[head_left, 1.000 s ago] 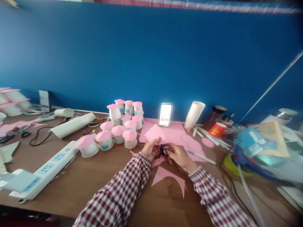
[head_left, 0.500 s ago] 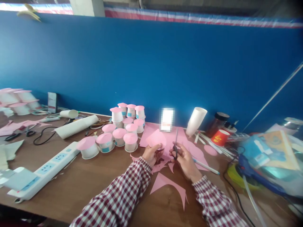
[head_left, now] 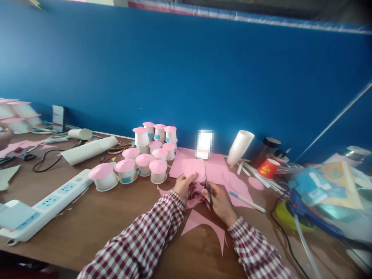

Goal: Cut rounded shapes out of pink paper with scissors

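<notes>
Between thumb and fingers, my left hand (head_left: 185,186) pinches a piece of pink paper (head_left: 192,167). My right hand (head_left: 220,200) is closed round the dark handles of a pair of scissors (head_left: 207,187), whose blades point away from me at the right edge of that paper. Whether the blades bite into it I cannot tell. Under and around both hands lie pink sheets and offcuts; one curved pink scrap (head_left: 200,224) rests on the table nearer to me. A marker pen (head_left: 247,201) lies right of my right hand.
Several white paper cups with pink tops (head_left: 158,170) stand left of my hands. A power strip (head_left: 49,203) lies farther left. To the right are a leaning white cup stack (head_left: 240,146), a red cup (head_left: 267,169) and a blue glue gun (head_left: 314,217). Part of another person's hand (head_left: 6,135) shows at far left.
My right hand has brought the scissors left, up against the pink paper. My left hand still pinches the paper. The whole view has shifted slightly.
</notes>
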Demonstrator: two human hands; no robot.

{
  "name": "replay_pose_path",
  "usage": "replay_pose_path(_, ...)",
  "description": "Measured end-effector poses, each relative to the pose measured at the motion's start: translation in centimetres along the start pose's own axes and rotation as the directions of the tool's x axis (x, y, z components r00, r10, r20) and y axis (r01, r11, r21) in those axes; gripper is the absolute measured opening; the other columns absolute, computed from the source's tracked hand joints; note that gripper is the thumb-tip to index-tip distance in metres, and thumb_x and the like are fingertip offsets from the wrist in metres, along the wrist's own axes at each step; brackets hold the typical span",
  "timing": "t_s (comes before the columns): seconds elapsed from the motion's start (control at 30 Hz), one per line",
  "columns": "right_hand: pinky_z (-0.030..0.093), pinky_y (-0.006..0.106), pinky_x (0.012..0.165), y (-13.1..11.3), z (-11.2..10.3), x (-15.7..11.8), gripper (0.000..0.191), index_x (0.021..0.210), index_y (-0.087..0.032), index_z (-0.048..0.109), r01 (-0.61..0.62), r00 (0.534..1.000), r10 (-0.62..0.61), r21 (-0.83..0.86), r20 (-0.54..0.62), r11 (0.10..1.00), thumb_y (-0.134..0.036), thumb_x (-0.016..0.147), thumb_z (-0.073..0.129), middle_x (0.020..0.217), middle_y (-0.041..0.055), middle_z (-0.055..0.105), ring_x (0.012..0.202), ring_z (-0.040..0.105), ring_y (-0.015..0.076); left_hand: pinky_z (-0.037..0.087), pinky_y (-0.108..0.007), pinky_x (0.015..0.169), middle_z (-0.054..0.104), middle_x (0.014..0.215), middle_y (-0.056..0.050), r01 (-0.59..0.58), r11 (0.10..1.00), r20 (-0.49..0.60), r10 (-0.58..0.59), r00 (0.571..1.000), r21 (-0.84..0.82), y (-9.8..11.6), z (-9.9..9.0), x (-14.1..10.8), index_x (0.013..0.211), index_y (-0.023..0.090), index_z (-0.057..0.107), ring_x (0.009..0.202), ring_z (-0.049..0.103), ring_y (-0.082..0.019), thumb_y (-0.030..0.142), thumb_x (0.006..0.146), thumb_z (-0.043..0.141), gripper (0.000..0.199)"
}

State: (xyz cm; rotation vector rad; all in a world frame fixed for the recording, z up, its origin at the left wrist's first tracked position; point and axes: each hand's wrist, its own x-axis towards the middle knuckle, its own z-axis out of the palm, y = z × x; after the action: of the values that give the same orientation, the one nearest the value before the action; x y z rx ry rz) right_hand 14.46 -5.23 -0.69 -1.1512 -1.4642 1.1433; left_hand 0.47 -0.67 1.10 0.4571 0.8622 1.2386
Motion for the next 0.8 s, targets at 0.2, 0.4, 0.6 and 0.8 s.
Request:
replay_pose_path(0.2,0.038,0.022,0.042,0.2,-0.1,0.1,0.042,0.110,-0.017,0.057,-0.031,0.999,0.031,0.052,-0.006,0.998,-0.049,0.083,0.061,0.066,-0.0011,0.056,0.046,0.047,0.0102,0.041,-0.016,0.040,0.058,0.054,0.000,-0.037,0.999,0.023,0.036,0.999,0.039,-0.8,-0.6,0.8,0.071,0.011,0.062,0.041,0.049,-0.006,0.028,0.058,0.083,0.029)
replay_pose_path(0.4,0.037,0.021,0.039,0.2,-0.1,0.1,0.045,0.109,-0.016,0.058,-0.028,0.999,0.029,0.028,-0.017,0.999,-0.051,0.081,0.063,0.062,-0.0020,0.056,0.043,0.047,0.0098,0.040,-0.017,0.039,0.059,0.056,-0.001,-0.038,0.998,0.040,0.036,0.999,0.051,-1.1,-0.7,0.9,0.073,0.011,0.063,0.041,0.049,-0.006,0.030,0.056,0.083,0.032)
replay_pose_path(0.6,0.037,0.021,0.038,0.3,-0.1,0.2,0.044,0.107,-0.017,0.056,-0.036,0.999,0.037,0.024,-0.018,0.999,-0.052,0.081,0.062,0.060,-0.0026,0.055,0.041,0.047,0.0099,0.039,-0.017,0.037,0.057,0.054,0.000,-0.035,0.997,0.033,0.033,0.999,0.071,-1.0,-0.5,0.6,0.073,0.012,0.063,0.041,0.048,-0.007,0.034,0.054,0.084,0.036)
replay_pose_path(0.8,0.037,0.021,0.038,0.1,0.0,0.2,0.041,0.104,-0.017,0.056,-0.029,0.999,0.030,0.027,-0.024,0.999,-0.051,0.083,0.061,0.059,-0.0032,0.055,0.040,0.047,0.0099,0.044,-0.021,0.041,0.057,0.058,0.000,-0.017,0.998,0.074,0.012,0.997,0.067,-1.1,-0.6,0.4,0.076,0.013,0.062,0.045,0.049,-0.008,0.034,0.055,0.084,0.037)
